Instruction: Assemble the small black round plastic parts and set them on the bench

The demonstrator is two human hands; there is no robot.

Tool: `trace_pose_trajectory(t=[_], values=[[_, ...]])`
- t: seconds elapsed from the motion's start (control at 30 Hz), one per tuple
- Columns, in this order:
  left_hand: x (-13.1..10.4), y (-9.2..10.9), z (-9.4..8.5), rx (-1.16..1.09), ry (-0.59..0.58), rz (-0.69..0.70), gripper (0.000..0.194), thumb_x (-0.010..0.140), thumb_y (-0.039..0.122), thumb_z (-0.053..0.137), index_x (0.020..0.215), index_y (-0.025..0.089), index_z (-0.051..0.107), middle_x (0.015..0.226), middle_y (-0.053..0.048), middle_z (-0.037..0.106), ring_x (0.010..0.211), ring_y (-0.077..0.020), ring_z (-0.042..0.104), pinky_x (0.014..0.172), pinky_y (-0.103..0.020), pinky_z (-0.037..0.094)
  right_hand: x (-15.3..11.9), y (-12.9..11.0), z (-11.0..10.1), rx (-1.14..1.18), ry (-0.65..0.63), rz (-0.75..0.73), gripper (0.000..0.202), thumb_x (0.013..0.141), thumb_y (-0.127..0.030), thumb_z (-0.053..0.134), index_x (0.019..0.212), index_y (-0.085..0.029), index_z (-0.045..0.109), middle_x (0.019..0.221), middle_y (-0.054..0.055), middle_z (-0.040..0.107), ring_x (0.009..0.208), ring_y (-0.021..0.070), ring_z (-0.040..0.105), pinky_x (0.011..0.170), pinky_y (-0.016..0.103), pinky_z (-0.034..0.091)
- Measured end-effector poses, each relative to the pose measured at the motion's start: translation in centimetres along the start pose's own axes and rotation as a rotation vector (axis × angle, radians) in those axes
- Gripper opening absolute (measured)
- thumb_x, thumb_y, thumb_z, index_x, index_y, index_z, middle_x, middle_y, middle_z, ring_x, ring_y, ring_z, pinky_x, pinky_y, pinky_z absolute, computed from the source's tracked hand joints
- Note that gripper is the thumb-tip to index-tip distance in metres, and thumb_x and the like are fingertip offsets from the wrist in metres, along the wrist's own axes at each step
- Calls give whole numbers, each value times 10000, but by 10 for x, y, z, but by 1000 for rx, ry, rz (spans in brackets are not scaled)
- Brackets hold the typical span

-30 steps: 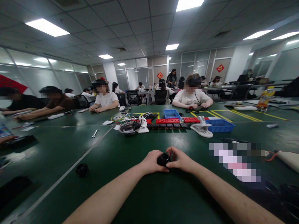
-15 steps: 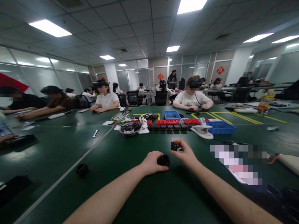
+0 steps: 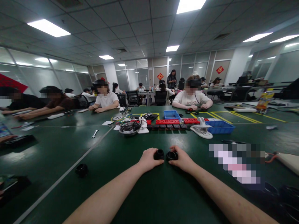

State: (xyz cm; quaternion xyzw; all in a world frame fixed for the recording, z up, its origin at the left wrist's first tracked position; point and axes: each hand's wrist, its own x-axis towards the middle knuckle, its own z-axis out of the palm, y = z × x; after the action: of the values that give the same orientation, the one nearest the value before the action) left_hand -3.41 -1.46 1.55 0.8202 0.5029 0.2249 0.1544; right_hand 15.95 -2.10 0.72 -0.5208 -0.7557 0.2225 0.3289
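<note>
Near the middle of the green table (image 3: 112, 189), my left hand (image 3: 149, 160) is closed round a black ring-like part (image 3: 159, 154), its round opening facing up. Just to the right, my right hand (image 3: 183, 159) grips a second black ring-like part (image 3: 172, 156), also with its hollow top showing. A small gap separates the two parts, and both are at the table surface. A third black ring-like part (image 3: 81, 170) lies apart, left of my left forearm.
Ahead are a coiled cable bundle (image 3: 128, 127), red strips (image 3: 167, 121), a white clamp (image 3: 202, 128) and a blue tray (image 3: 220, 127). A wrench (image 3: 95, 133) lies left. Black round things (image 3: 289, 199) sit at the right edge. People sit across the table.
My right hand has lowered its black part from above the table to beside the other one. My left hand has shifted slightly left with its part.
</note>
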Motion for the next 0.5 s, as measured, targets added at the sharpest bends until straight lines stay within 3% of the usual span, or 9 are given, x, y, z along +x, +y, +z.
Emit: trace_pose_trajectory(t=[0.07, 0.17, 0.5], values=[[-1, 1, -1, -28, 10, 8, 526, 578, 505, 588, 1009, 217, 498, 943, -36, 541, 881, -213, 497, 752, -307, 380, 0, 3, 0, 7, 8, -17, 642, 534, -306, 667, 1101, -171, 398, 952, 55, 519, 897, 196, 494, 792, 331, 375], [-3, 3, -2, -59, 26, 2, 609, 566, 520, 593, 1082, 232, 446, 1011, -39, 516, 915, -213, 488, 779, -317, 374, 2, 6, -1, 8, 95, 35, 575, 659, -420, 554, 1142, -161, 383, 1003, 85, 501, 928, 198, 487, 816, 347, 372], [-1, 2, 1, -65, 29, 13, 429, 604, 479, 584, 922, 194, 545, 888, -32, 554, 814, -185, 516, 710, -282, 401, 1, 11, 6, -13, 185, 25, 487, 745, -453, 440, 1141, -172, 397, 977, 70, 505, 841, 175, 504, 778, 335, 404]])
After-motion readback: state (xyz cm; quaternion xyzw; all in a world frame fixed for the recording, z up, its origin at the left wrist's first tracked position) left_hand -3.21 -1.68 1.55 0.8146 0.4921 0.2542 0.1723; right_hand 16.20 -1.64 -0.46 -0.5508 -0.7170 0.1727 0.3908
